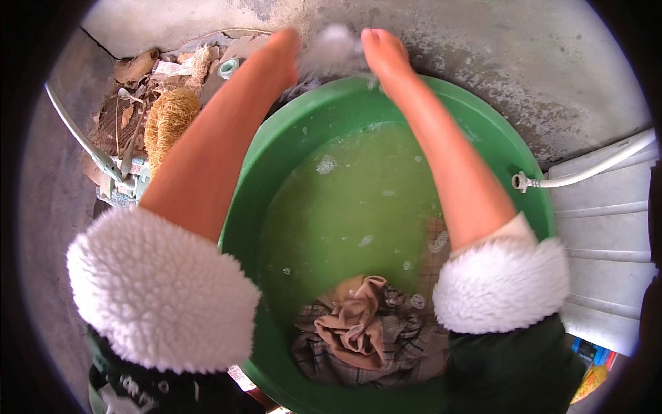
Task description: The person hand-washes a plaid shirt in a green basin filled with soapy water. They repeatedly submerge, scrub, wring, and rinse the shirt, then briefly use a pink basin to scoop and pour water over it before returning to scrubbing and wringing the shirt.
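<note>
Currently my left hand [284,50] and right hand [381,50] clamp a blurred pale cloth [332,47] beyond the green basin [524,165]; wringing should stay over its soapy water [352,207].

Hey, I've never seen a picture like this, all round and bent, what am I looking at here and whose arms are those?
This is one picture from a wide fisheye camera worn on a person's head, looking down, so straight edges bend near the rim. The two bare forearms with fluffy white cuffs are the wearer's own. They reach over a green basin of soapy water standing on a concrete floor. The left hand and right hand meet at the basin's far rim around something pale and blurred; what it is cannot be told. Wet clothes, brown and checked, lie in the water near the wearer. A white hose comes in from the right, and a loofah lies among litter on the left.
</note>
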A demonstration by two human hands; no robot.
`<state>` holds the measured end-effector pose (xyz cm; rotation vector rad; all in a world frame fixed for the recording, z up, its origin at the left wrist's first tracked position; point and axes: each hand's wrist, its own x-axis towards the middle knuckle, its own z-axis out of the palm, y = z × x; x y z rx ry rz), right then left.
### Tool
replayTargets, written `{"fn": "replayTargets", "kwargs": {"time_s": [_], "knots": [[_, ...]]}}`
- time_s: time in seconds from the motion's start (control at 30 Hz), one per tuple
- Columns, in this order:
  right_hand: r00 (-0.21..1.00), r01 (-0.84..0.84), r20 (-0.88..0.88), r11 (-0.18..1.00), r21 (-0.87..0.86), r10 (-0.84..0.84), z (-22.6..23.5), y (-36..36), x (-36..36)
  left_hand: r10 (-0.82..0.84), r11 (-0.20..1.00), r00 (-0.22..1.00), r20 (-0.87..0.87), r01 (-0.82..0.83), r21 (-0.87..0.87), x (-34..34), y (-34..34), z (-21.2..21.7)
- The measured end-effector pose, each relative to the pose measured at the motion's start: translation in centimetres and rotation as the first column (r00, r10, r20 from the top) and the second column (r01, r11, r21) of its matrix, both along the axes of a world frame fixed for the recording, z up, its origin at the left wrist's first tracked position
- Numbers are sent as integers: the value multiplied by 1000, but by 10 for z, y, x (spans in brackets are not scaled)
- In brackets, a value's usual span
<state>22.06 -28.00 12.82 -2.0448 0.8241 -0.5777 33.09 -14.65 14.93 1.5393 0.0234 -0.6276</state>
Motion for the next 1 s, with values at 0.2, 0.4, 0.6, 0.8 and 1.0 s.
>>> {"fn": "replayTargets", "kwargs": {"time_s": [0.2, 0.4, 0.6, 0.8, 1.0], "knots": [[949, -13, 314, 992, 128, -29, -141, -3, -168, -104, 900, 973, -208, 3, -435, -49, 73, -35], [964, 227, -109, 965, -130, -242, -181, -3, -210, -238, 814, 817, -525, -127, -567, -97, 86, -52], [640, -697, 768, 417, 584, -5, -60, 39, -97, -231, 808, 812, -535, -146, -570, -86, 29, -28], [952, -107, 240, 942, -318, 189, -47, 15, -82, -331, 853, 939, -96, 254, -456, -69, -6, 20], [971, -204, -212, 850, -486, 112, -142, -19, -285, -473, 878, 861, 184, 478, 22, -136, 92, -49]]}}
